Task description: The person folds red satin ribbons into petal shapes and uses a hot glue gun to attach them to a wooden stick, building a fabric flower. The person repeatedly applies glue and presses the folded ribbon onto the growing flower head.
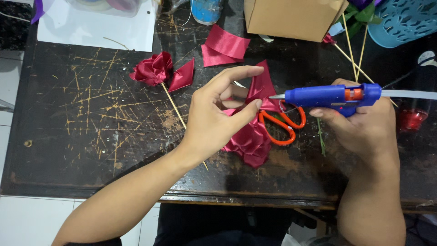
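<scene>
My left hand [214, 116] pinches a folded dark red ribbon petal [261, 86] between thumb and fingers above the scratched dark table [91, 118]. A blue glue gun [332, 95] sits in my right hand [364, 125], its metal nozzle pointing left and almost touching the petal. Just below the left hand lies a partly built red ribbon flower [250, 143]. Orange-handled scissors [282, 125] lie under the two hands. A finished red ribbon rose [152, 68] on a wooden stick rests farther left, with a loose folded petal [182, 76] beside it.
More red ribbon pieces [225, 48] lie near a cardboard box [293, 18] at the back. Wooden skewers [353, 50] and a blue basket [403, 23] are at the back right. White paper [98, 27] lies at the back left, a blue cup [205, 11] beside it.
</scene>
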